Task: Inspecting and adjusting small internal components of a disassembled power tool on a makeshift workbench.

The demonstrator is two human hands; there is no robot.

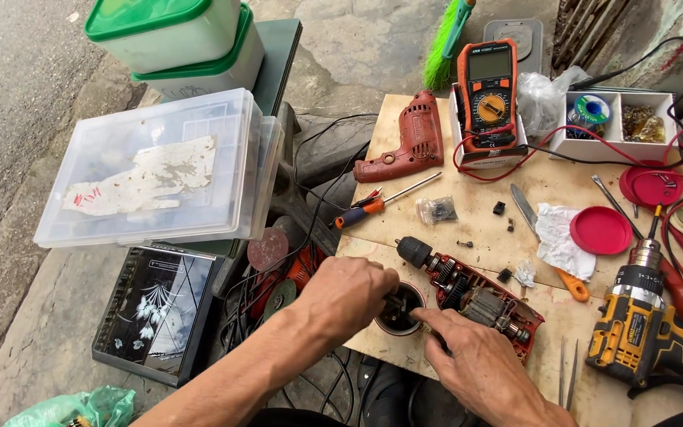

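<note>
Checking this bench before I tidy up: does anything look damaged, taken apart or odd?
Yes. The red drill under the hands lies opened, its motor windings and gears bare; its other shell half sits apart by the multimeter. Small loose parts lie scattered on the board.

The left hand point(347, 294) covers most of the small dark cup point(399, 310), so its contents can't be made out. The yellow drill point(648, 332) runs off the right edge, and the green bag point(73, 409) is cut by the bottom.
</note>
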